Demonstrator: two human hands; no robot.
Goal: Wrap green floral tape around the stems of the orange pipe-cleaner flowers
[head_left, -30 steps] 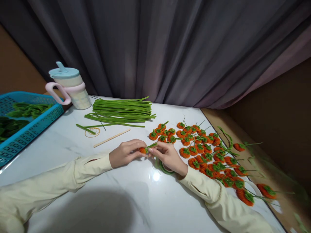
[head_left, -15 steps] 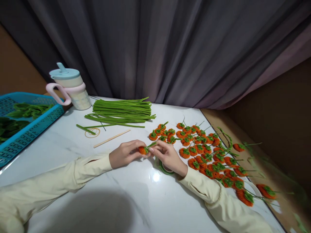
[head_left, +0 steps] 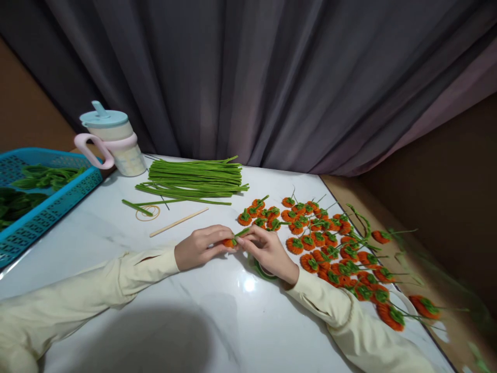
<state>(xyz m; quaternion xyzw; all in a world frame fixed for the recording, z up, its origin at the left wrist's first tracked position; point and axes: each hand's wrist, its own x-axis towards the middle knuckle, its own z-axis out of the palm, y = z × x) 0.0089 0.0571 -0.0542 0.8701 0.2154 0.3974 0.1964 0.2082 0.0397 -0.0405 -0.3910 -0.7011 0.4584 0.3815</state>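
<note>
Between my hands, above the white marbled table [head_left: 163,321], is a small orange pipe-cleaner persimmon [head_left: 229,242] with a green stem [head_left: 243,232]. My left hand [head_left: 204,245] pinches its orange body, fingers covering much of it. The fingertips of my right hand [head_left: 267,251] close on the green stem at its top. Partly hidden under my right hand lies a roll of green tape [head_left: 264,271]. Just beyond and to the right, many finished-looking orange persimmons [head_left: 295,245] with green tops lie in a spread, several with thin wire stems.
A bundle of green pipe cleaners [head_left: 194,176] lies at the back. Nearer are a wooden stick [head_left: 178,222] and tan rubber bands [head_left: 147,213]. At left stand a lidded tumbler [head_left: 130,158] and a blue basket [head_left: 58,204] holding green leaves [head_left: 48,176]. A dark curtain [head_left: 202,77] hangs behind.
My left fingers have shifted slightly over the persimmon, so less of its orange shows. The right fingertips have moved a little at the stem. Everything else stays in place.
</note>
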